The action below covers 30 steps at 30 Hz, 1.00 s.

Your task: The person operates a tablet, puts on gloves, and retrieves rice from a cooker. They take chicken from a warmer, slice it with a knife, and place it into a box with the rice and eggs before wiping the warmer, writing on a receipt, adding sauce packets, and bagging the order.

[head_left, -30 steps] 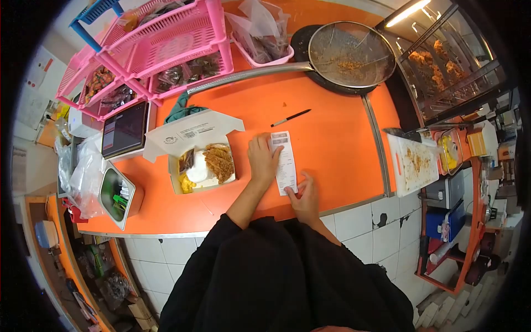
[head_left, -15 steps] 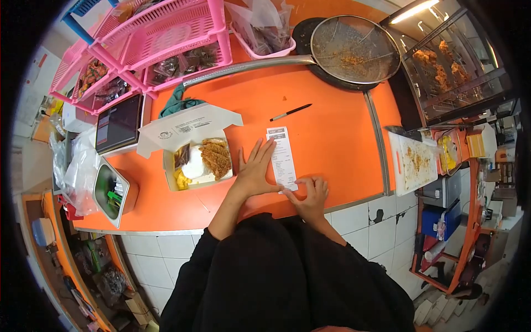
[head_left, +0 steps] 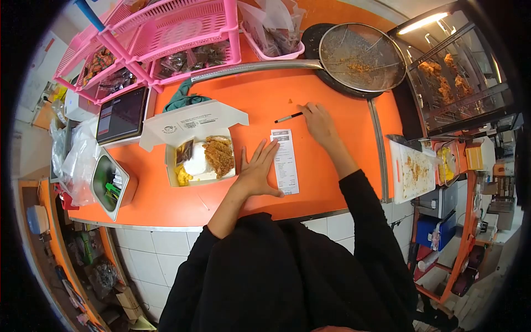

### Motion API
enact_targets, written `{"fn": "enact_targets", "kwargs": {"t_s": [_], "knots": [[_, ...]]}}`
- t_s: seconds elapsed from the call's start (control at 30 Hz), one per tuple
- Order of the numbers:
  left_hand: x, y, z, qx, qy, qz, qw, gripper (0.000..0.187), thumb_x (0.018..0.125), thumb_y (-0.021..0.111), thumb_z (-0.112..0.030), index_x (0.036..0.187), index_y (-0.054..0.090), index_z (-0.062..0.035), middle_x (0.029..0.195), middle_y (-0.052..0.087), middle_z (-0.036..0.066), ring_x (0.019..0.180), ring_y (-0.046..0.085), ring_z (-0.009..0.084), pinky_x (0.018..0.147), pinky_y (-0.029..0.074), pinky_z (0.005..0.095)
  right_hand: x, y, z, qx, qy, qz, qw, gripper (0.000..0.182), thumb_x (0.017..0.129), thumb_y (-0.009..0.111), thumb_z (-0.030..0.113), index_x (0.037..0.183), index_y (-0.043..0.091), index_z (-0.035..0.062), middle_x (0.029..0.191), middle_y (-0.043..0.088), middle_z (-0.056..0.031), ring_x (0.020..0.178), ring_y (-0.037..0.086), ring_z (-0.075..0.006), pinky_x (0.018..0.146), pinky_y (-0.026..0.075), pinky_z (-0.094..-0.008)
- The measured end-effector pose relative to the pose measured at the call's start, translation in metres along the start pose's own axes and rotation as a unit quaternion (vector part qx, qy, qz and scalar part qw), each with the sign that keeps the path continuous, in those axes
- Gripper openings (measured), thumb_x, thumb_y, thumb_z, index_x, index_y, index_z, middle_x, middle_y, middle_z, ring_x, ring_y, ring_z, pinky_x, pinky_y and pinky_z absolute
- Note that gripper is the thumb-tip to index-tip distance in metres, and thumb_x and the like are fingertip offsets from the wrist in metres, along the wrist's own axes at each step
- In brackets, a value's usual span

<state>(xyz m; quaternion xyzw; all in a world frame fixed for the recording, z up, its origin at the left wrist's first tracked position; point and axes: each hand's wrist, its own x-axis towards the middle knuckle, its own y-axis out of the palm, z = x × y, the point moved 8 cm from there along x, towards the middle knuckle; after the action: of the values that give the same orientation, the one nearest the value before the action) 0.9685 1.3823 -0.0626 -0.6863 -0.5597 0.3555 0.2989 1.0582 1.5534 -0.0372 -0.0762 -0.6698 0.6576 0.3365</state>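
When working beside the open takeaway box [head_left: 224, 114], keep the left sleeve [head_left: 193, 252] clear of the rice [head_left: 194, 161] and breaded fried chicken [head_left: 219, 156]. Next to the right, left hand [head_left: 254, 177] noted palm down, wide open with fingers spread, gripping nothing. Maintain light pressure with fingertips and thumb at the near-left edge of the receipt [head_left: 285, 166], lying flat on the orange counter [head_left: 337, 182]; avoid covering print or dragging the paper askew. Just beyond the receipt's top end, pen [head_left: 289, 117] noted aslant, well placed for a short reach. Right hand [head_left: 321, 124] noted partly curled, fingers at the pen's right-hand end; cannot tell whether firmly gripped. Pinch the barrel securely before lifting, without rolling or scraping along the counter.
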Motion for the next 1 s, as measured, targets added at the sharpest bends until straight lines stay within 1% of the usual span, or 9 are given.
{"fn": "enact_targets", "kwargs": {"t_s": [0.13,0.23,0.3,0.37,0.5,0.57,0.6,0.9,1.0], "knots": [[0.0,0.001,0.001,0.003,-0.004,-0.002,1.0,0.132,0.038,0.081,-0.05,0.144,0.015,-0.0084,0.151,0.014,0.003,0.141,0.004,0.0233,0.105,-0.003,0.0633,-0.002,0.0,-0.007,0.013,0.002,0.012,1.0,0.017,0.073,0.057,0.0,0.09,0.055,0.0023,0.083,0.054,-0.0094,0.072,0.057,-0.0254,0.06,0.049,-0.034],[0.0,0.0,0.002,-0.001,-0.005,-0.005,1.0,0.132,0.038,0.082,-0.05,0.144,0.015,-0.0078,0.151,0.015,0.003,0.141,0.004,0.0235,0.105,-0.003,0.0634,-0.027,-0.034,0.003,0.196,0.098,-0.098,0.971,0.005,0.082,0.052,0.005,0.08,0.049,0.0019,0.076,0.053,-0.0081,0.062,0.057,-0.0221,0.054,0.049,-0.032],[-0.001,0.0,0.0,0.0,0.005,-0.011,1.0,0.132,0.037,0.082,-0.05,0.143,0.016,-0.0073,0.151,0.015,0.004,0.141,0.004,0.0236,0.105,-0.003,0.0637,-0.062,-0.016,0.005,0.552,0.305,-0.124,0.766,0.013,0.089,0.048,0.008,0.078,0.047,0.0023,0.072,0.05,-0.0038,0.058,0.056,-0.0168,0.052,0.048,-0.0291],[-0.001,0.001,0.001,-0.003,0.002,-0.009,1.0,0.132,0.037,0.082,-0.05,0.143,0.016,-0.0072,0.15,0.015,0.004,0.141,0.004,0.0237,0.105,-0.003,0.0637,-0.074,-0.013,0.043,0.72,0.34,-0.165,0.582,0.015,0.09,0.052,0.009,0.078,0.047,0.002,0.069,0.05,-0.0018,0.051,0.051,-0.0104,0.048,0.045,-0.0246],[0.0,0.001,0.001,0.0,0.0,-0.008,1.0,0.132,0.037,0.082,-0.05,0.143,0.017,-0.007,0.15,0.015,0.004,0.141,0.005,0.0238,0.105,-0.002,0.064,-0.098,0.022,0.061,0.686,0.371,-0.149,0.608,0.019,0.086,0.06,0.006,0.072,0.048,0.0034,0.06,0.048,0.0,0.046,0.044,-0.0054,0.042,0.037,-0.0216],[0.0,0.002,0.002,-0.001,0.001,-0.009,1.0,0.132,0.037,0.082,-0.051,0.143,0.016,-0.007,0.15,0.015,0.004,0.141,0.005,0.0239,0.105,-0.002,0.0637,-0.098,0.018,0.072,0.574,0.314,-0.066,0.753,0.027,0.085,0.064,0.01,0.065,0.048,0.005,0.055,0.047,0.0021,0.046,0.04,-0.0016,0.041,0.03,-0.0204],[0.0,0.001,0.001,-0.001,0.004,-0.012,1.0,0.132,0.037,0.082,-0.051,0.143,0.016,-0.007,0.15,0.015,0.005,0.141,0.005,0.0239,0.105,-0.002,0.0634,-0.097,0.017,0.074,0.557,0.308,-0.072,0.768,0.032,0.084,0.066,0.011,0.06,0.046,0.0061,0.051,0.043,0.0048,0.047,0.035,-0.0012,0.042,0.025,-0.0206],[0.0,0.0,0.001,-0.002,-0.002,-0.013,1.0,0.133,0.036,0.083,-0.049,0.143,0.016,-0.0074,0.15,0.015,0.004,0.141,0.004,0.0235,0.106,-0.002,0.0628,-0.098,0.011,0.074,0.443,0.26,-0.117,0.85,0.033,0.085,0.062,0.007,0.059,0.043,0.0046,0.05,0.04,0.0023,0.046,0.034,-0.003,0.041,0.027,-0.0236],[0.0,0.001,0.001,0.003,-0.003,-0.006,1.0,0.134,0.036,0.083,-0.05,0.143,0.016,-0.0074,0.15,0.015,0.004,0.141,0.004,0.0234,0.106,-0.002,0.063,-0.098,0.003,0.069,0.488,0.323,-0.128,0.801,0.033,0.085,0.062,0.006,0.058,0.042,0.0043,0.05,0.04,0.001,0.046,0.034,-0.004,0.041,0.027,-0.0246]]}}
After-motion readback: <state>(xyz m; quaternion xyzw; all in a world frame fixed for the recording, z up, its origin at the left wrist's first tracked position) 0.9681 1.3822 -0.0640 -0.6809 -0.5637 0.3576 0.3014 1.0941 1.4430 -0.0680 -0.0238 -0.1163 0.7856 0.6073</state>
